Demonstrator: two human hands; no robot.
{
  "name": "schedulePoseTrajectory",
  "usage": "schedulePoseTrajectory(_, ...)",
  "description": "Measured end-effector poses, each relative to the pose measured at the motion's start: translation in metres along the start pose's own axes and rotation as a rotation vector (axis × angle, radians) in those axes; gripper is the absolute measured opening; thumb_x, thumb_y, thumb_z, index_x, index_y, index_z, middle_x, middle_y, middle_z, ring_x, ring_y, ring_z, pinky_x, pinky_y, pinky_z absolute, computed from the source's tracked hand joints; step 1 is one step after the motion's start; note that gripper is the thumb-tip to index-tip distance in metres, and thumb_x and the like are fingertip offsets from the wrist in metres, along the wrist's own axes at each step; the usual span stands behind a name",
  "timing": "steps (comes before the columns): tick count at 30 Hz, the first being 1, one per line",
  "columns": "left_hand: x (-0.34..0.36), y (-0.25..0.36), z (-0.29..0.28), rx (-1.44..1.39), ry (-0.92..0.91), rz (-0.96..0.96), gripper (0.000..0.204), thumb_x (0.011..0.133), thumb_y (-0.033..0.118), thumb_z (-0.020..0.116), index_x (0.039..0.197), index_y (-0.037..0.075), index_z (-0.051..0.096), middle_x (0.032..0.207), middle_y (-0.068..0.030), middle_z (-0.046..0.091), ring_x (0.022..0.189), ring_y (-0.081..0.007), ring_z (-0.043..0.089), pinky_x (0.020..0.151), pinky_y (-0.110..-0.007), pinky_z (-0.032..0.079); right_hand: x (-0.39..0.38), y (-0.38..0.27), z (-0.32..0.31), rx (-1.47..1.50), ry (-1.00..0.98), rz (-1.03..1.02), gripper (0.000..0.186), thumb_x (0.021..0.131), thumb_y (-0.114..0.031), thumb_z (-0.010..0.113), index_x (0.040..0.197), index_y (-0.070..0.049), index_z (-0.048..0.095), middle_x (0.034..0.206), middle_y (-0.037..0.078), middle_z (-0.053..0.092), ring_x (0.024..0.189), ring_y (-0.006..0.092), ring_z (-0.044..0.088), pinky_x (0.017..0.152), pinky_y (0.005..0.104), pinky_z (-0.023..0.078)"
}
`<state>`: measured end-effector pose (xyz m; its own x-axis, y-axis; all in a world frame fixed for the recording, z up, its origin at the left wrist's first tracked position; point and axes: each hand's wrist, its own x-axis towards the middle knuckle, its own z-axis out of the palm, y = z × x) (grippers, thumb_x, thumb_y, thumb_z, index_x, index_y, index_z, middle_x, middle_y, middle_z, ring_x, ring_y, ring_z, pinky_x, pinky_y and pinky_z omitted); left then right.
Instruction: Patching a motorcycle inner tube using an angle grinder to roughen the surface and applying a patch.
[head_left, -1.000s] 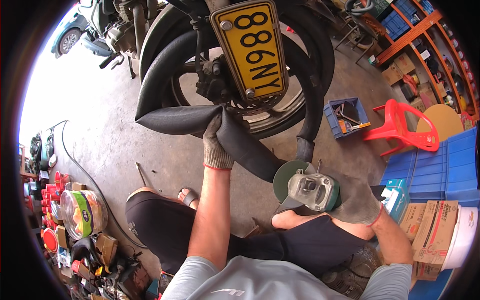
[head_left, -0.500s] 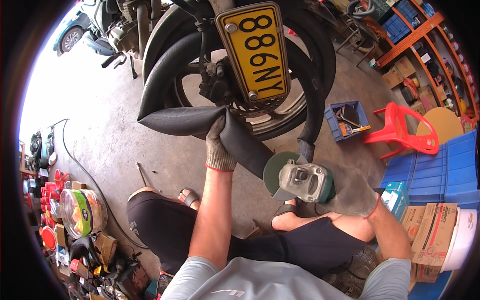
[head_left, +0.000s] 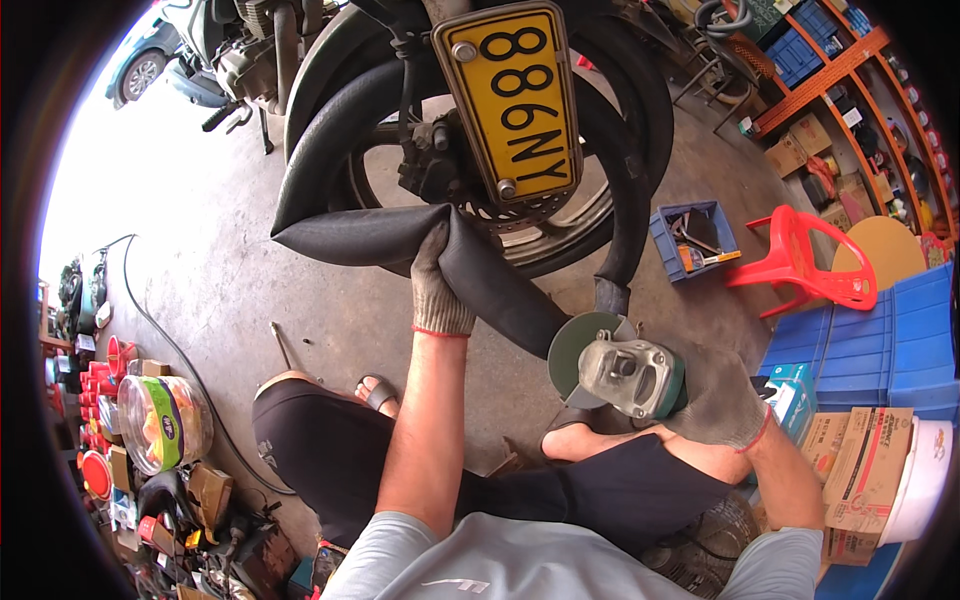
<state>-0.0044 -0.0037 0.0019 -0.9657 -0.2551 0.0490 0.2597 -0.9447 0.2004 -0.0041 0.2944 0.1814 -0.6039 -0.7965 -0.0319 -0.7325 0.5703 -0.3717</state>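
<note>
A black rubber inner tube (head_left: 360, 236) bends sharply in front of a motorcycle wheel (head_left: 640, 130). My gloved left hand (head_left: 440, 290) is closed around it at the fold, thumb pressed on the rubber. My gloved right hand (head_left: 725, 395) grips an angle grinder (head_left: 628, 375) by its green body. The grinder's green disc (head_left: 570, 360) overlaps the tube's lower right section in view; I cannot tell whether they touch. Another tube length hangs on the right, ending near the grinder. A yellow plate (head_left: 520, 120) hides part of the wheel.
Right of the wheel stand a blue tool crate (head_left: 688, 245) and a red plastic chair (head_left: 800, 255). Cardboard boxes (head_left: 868, 480) lie by my right elbow. A clear plastic jar (head_left: 165, 425) and assorted parts line the left, beside a black cable (head_left: 175, 340) on the floor.
The grinder and my right hand have shifted slightly right and down. My left hand has lifted the fold of the tube a little.
</note>
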Motion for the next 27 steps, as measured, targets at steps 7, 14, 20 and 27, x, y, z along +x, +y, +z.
schedulePoseTrajectory(7, 0.002, -0.005, 0.010, -0.100, 0.173, 0.075, 0.036, 0.089, 0.025, 0.059, 0.113, -0.001, 0.058, 0.099, -0.0160, 0.066, 0.087, -0.0288, 0.065, 0.083, -0.041, 0.056, -0.012, 0.006, 0.008, 0.018, -0.003, 0.077, 0.066, 0.061, -0.017, 0.084, 0.120, -0.004, 0.057, 0.097, 0.016, 0.069, 0.088, 0.0336, 0.068, 0.075, 0.0376, 0.055)
schedulePoseTrajectory(14, 0.002, -0.006, 0.010, -0.104, 0.159, 0.079, 0.035, 0.089, 0.025, 0.061, 0.112, -0.001, 0.059, 0.098, -0.0152, 0.066, 0.087, -0.0280, 0.066, 0.084, -0.041, 0.055, -0.013, 0.007, 0.012, -0.039, 0.007, 0.060, 0.065, 0.060, -0.017, 0.085, 0.118, -0.003, 0.058, 0.097, 0.016, 0.069, 0.088, 0.0331, 0.068, 0.075, 0.0383, 0.056)
schedulePoseTrajectory(20, 0.001, -0.006, 0.005, -0.065, 0.127, 0.070, 0.033, 0.088, 0.025, 0.062, 0.111, 0.001, 0.059, 0.103, -0.0124, 0.065, 0.097, -0.0257, 0.062, 0.093, -0.042, 0.050, -0.006, 0.004, 0.011, -0.109, 0.064, -0.070, 0.056, 0.071, -0.025, 0.078, 0.117, -0.004, 0.054, 0.087, 0.017, 0.066, 0.078, 0.0344, 0.067, 0.066, 0.0413, 0.055)
schedulePoseTrajectory(27, -0.001, -0.010, 0.008, -0.058, 0.154, 0.061, 0.034, 0.089, 0.025, 0.061, 0.112, 0.001, 0.059, 0.103, -0.0125, 0.065, 0.096, -0.0261, 0.062, 0.092, -0.042, 0.050, 0.021, -0.007, 0.000, -0.120, 0.034, -0.093, 0.070, 0.066, -0.025, 0.078, 0.127, -0.005, 0.050, 0.093, 0.015, 0.066, 0.078, 0.0349, 0.066, 0.066, 0.0418, 0.054)
